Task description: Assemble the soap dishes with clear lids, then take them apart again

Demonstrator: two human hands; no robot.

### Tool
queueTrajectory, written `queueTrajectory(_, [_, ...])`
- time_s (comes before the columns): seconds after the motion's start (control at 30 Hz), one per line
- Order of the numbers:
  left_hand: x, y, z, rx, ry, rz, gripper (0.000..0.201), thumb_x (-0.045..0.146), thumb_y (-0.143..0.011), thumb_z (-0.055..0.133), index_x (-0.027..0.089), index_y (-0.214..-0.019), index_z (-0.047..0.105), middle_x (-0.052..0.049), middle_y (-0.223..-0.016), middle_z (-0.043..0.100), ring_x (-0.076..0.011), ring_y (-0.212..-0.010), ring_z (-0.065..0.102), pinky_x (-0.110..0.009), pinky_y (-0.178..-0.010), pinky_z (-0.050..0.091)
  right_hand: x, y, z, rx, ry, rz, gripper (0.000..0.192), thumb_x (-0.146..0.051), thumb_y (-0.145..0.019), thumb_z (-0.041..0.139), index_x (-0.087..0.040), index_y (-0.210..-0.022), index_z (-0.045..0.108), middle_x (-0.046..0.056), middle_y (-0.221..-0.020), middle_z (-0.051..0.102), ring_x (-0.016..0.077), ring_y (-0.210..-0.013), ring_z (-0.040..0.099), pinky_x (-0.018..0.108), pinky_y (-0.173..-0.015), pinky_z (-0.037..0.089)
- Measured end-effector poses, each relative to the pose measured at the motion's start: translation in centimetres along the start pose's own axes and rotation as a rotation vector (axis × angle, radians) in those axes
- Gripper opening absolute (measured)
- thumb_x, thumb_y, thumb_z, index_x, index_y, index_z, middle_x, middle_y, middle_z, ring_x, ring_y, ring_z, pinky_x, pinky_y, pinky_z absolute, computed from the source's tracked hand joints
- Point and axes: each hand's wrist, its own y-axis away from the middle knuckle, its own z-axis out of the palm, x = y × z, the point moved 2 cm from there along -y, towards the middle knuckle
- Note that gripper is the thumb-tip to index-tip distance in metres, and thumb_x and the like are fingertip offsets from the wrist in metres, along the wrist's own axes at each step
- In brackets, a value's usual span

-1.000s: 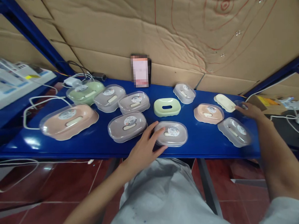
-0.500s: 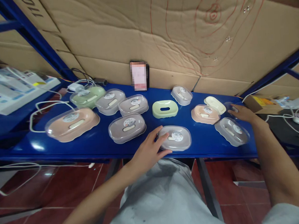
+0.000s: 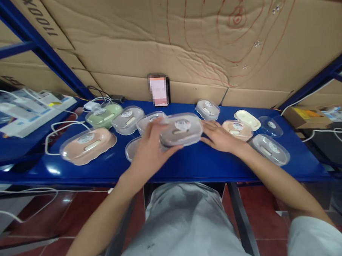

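Both hands meet at a grey soap case (image 3: 180, 130) with a clear lid, lifted above the blue table (image 3: 206, 164). The left hand (image 3: 149, 148) grips its near-left end; the right hand (image 3: 218, 136) lies open by its right end, fingertips close to it. Around them sit other lidded cases: a large peach one (image 3: 88, 146) to the left, a green one (image 3: 104, 115) behind, a cream lid (image 3: 247, 119) off to the right.
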Motion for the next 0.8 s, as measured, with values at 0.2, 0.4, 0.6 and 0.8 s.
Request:
queueTrajectory(0.2, [-1.6,-5.2,3.2,0.028,-0.005,-0.138,0.066,0.041,-0.084,0.094,0.023,-0.130,0.051,-0.013,-0.141,0.059,-0.0367,-0.137,0.063,-0.056,-0.116,0.053,-3.0,0.8,1.9,-0.010,0.071,-0.030,0.048,-0.035,-0.111,0.052,-0.021,-0.157,0.056,0.017,-0.137,0.072,0.0328,-0.134,0.066,0.061,-0.121,0.043])
queueTrajectory(0.4, [-1.0,-5.5,5.5,0.029,0.035,-0.108,0.061,0.037,-0.087,0.091,0.023,-0.130,0.052,-0.011,-0.139,0.059,-0.0339,-0.136,0.062,-0.054,-0.115,0.052,-3.4,3.6,0.8,0.010,0.046,0.022,0.048,-0.043,-0.113,0.047,-0.024,-0.155,0.059,0.015,-0.143,0.071,0.0329,-0.137,0.064,0.059,-0.119,0.044])
queueTrajectory(0.6, [-3.0,-6.5,2.1,0.210,0.001,-0.101,0.070,0.048,-0.083,0.093,0.023,-0.132,0.050,-0.012,-0.140,0.058,-0.0354,-0.142,0.056,-0.056,-0.121,0.047,-2.1,-0.8,-0.3,0.072,-0.017,0.059,0.049,-0.041,-0.114,0.043,-0.021,-0.157,0.056,0.013,-0.157,0.063,0.0322,-0.145,0.058,0.053,-0.117,0.047])
queueTrajectory(0.8, [-4.8,-5.7,-0.3,0.253,-0.041,-0.155,0.071,0.044,-0.080,0.095,0.024,-0.133,0.051,-0.013,-0.140,0.059,-0.0354,-0.138,0.058,-0.055,-0.115,0.050,-0.3,-9.1,1.1,-0.095,0.014,0.096,0.045,-0.039,-0.110,0.053,-0.014,-0.145,0.067,0.019,-0.152,0.066,0.0388,-0.144,0.059,0.060,-0.118,0.045])
